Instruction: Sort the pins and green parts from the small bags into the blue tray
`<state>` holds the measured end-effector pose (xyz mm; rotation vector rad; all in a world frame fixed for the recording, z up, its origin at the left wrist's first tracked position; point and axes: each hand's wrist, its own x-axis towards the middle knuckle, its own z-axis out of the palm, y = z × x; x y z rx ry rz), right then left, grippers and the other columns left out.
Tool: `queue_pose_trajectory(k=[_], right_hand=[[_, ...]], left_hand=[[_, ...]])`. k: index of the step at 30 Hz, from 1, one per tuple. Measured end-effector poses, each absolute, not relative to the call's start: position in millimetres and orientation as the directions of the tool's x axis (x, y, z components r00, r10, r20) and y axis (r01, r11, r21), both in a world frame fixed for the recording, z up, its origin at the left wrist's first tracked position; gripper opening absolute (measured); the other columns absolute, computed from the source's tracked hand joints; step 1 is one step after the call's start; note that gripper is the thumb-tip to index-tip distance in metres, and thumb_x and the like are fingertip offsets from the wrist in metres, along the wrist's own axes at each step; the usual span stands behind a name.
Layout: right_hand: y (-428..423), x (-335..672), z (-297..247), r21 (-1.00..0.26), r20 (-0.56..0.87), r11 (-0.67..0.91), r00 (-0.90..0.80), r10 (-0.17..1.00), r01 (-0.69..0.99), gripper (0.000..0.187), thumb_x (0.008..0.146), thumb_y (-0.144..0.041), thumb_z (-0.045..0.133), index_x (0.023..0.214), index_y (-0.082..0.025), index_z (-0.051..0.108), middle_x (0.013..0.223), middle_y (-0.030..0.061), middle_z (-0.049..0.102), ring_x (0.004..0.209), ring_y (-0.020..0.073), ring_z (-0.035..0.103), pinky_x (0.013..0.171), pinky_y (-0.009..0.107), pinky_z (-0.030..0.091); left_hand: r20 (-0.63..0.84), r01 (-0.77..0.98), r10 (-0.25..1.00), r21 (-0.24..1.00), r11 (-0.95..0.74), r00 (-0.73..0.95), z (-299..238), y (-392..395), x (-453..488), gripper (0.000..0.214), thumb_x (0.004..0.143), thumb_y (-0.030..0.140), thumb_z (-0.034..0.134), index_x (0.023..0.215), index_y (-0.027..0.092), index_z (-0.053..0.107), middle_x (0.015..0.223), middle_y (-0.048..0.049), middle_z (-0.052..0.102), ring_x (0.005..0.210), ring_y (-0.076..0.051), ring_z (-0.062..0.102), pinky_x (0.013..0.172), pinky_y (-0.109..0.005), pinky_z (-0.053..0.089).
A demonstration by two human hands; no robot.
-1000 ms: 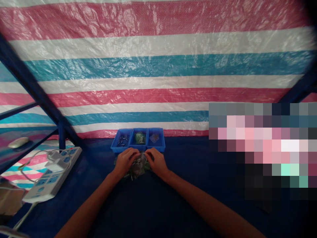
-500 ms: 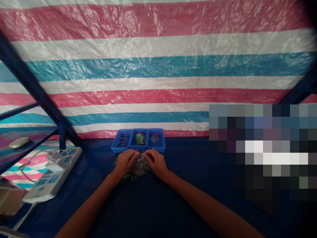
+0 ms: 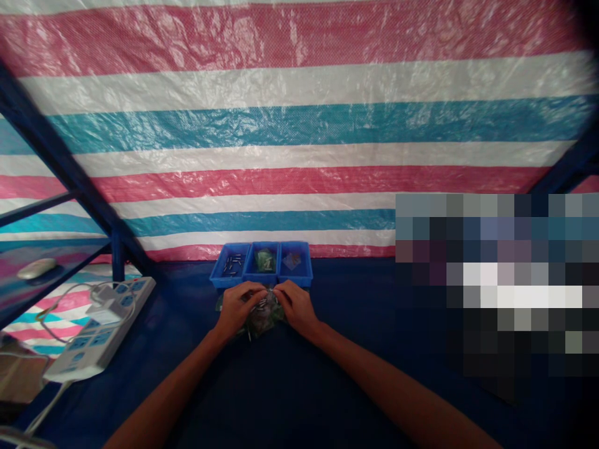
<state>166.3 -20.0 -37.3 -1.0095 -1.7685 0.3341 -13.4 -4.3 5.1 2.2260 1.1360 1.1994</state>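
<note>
My left hand (image 3: 238, 307) and my right hand (image 3: 294, 305) meet over a small clear plastic bag (image 3: 262, 317) that lies on the dark blue table cloth (image 3: 290, 386). The bag holds small greenish pieces and a few thin metal pins. Both hands have their fingers curled and pinch the bag's upper edge from either side. Just beyond the hands stands a row of three small blue bins (image 3: 261, 264); the left one holds metal pins, the middle one green parts, the right one small mixed parts.
A white power strip (image 3: 100, 330) with cables lies at the table's left edge. A white mouse-like object (image 3: 34, 268) sits on a shelf at the far left. A striped tarp (image 3: 299, 125) forms the back wall. A blurred-out patch covers the right side.
The hands have shifted only slightly on the bag, fingertips closing a little nearer together. Nothing else has moved.
</note>
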Motion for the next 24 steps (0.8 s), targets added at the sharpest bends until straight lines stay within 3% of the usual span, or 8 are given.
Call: queue_pose_trajectory(k=[10,15,20,24], right_hand=[[-22.5,165.9,-32.9,-0.648,0.637,0.604,-0.103,0.764,0.464,0.027,0.097,-0.026,0.038,0.103,-0.019,0.063,0.092,0.0061,0.065,0.087,0.0171,0.06,0.082,0.028,0.046],[-22.9,166.2,-31.8,-0.642,0.648,0.606,-0.091,0.756,0.469,0.029,0.097,-0.026,0.036,0.1,-0.018,0.063,0.089,0.006,0.065,0.085,0.0169,0.06,0.079,0.028,0.046],[-24.0,166.7,-30.0,-0.657,0.634,0.597,-0.091,0.768,0.461,0.029,0.097,-0.027,0.035,0.099,-0.018,0.063,0.088,0.0058,0.064,0.084,0.0168,0.06,0.079,0.028,0.045],[-23.5,166.5,-31.7,-0.66,0.638,0.598,-0.082,0.766,0.455,0.029,0.097,-0.026,0.036,0.098,-0.018,0.063,0.087,0.0055,0.064,0.084,0.0166,0.06,0.079,0.028,0.045]], left_hand=[[0.591,0.491,0.766,0.604,-0.627,0.252,10.2,-11.6,-12.6,0.019,0.088,0.031,0.053,0.093,0.02,0.068,0.093,-0.0044,0.071,0.088,-0.018,0.065,0.084,-0.031,0.051],[0.49,0.478,0.825,0.674,-0.564,0.282,10.2,-11.7,-15.4,0.019,0.091,0.029,0.046,0.091,0.019,0.063,0.085,-0.0022,0.072,0.073,-0.015,0.066,0.07,-0.024,0.052],[0.477,0.545,0.826,0.625,-0.559,0.3,9.1,-10.2,-16.2,0.02,0.09,0.028,0.046,0.093,0.018,0.062,0.068,0.0012,0.067,0.058,-0.013,0.062,0.06,-0.023,0.049],[0.511,0.585,0.792,0.546,-0.6,0.335,8.1,-5.3,-16.0,0.028,0.092,0.029,0.044,0.11,0.019,0.063,0.097,-0.0045,0.07,0.08,-0.017,0.065,0.074,-0.027,0.051]])
